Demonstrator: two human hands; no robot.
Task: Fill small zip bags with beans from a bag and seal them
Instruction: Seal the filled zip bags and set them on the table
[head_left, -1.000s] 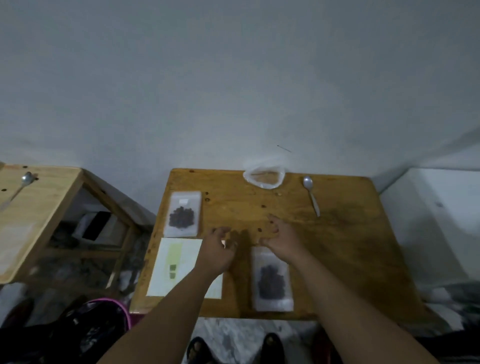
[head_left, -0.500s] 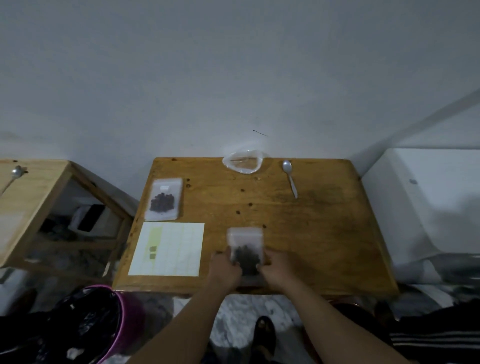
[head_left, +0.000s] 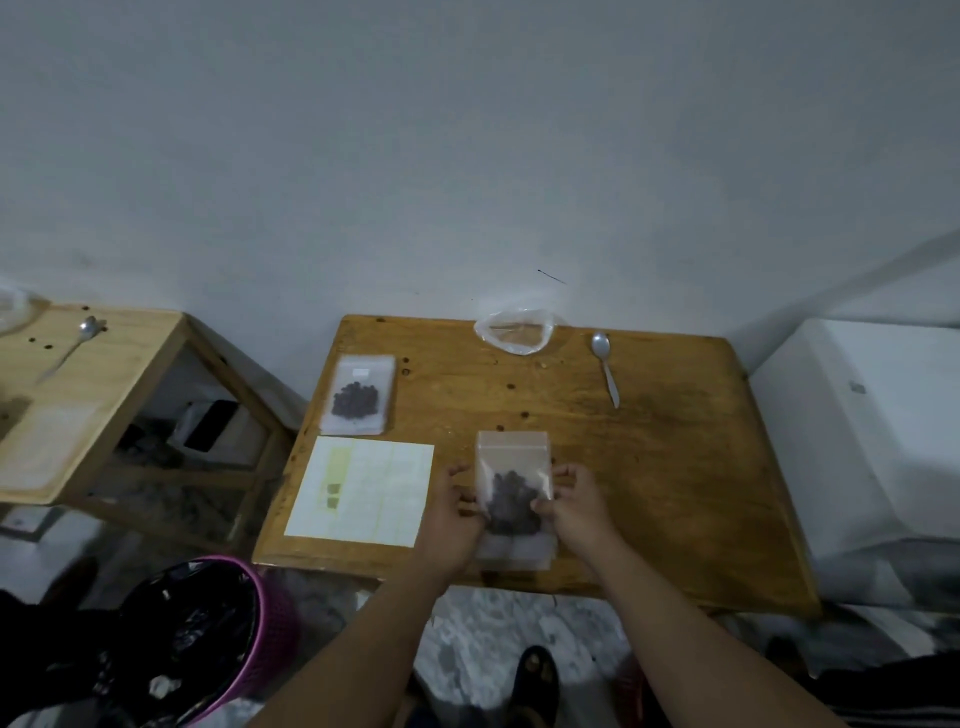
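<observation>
A small clear zip bag (head_left: 511, 470) with dark beans in its lower half stands upright near the front edge of the wooden table (head_left: 675, 467). My left hand (head_left: 454, 512) pinches its left side and my right hand (head_left: 571, 501) pinches its right side. A second zip bag with beans (head_left: 358, 397) lies flat at the table's left. The clear plastic source bag (head_left: 514, 332) sits at the back edge, with a metal spoon (head_left: 605, 364) to its right.
A white label sheet (head_left: 363, 491) lies at the table's front left. A pink bin with a black liner (head_left: 208, 639) stands on the floor at lower left. Another wooden table (head_left: 78, 395) with a spoon is at left, a white appliance (head_left: 872, 441) at right.
Both hands left the tabletop and picked up the filled zip bag that lay flat near the front edge. It is now held upright between them.
</observation>
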